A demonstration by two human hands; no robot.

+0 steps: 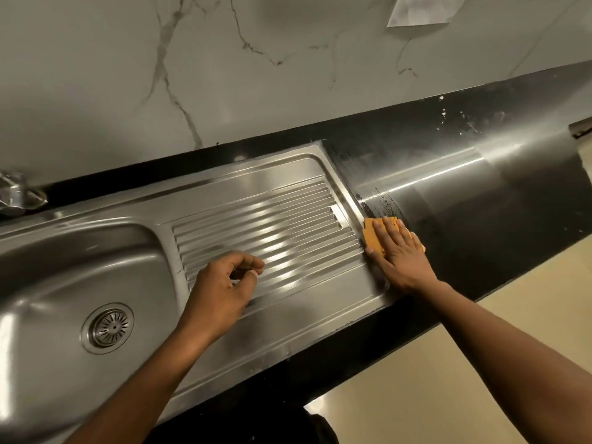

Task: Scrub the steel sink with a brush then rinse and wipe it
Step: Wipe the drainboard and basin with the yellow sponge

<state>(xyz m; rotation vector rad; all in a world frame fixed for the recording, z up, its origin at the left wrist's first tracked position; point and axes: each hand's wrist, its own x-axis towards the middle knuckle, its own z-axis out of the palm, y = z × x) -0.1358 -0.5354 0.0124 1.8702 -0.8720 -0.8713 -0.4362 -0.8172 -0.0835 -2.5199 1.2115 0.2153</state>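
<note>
Pressing flat-fingered, our right hand [400, 256] pins a folded orange cloth [371, 234], centre right. Our left hand [221, 290] hovers — loosely curled, empty.

The right hand [400, 254] presses flat on an orange cloth [371, 233] at the right edge of the sink [320, 302], beside the black counter [480, 235]. The left hand [221, 290], loosely curled and holding nothing, is over the sink's ribbed drainboard [288, 219].

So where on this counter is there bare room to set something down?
Widest free patch: the black countertop right of the right hand, back to the wall. The basin around the drain is also bare, and the drainboard strip beyond the left hand. Crowded: the drainboard's right edge, where the right hand presses the orange cloth.
</note>
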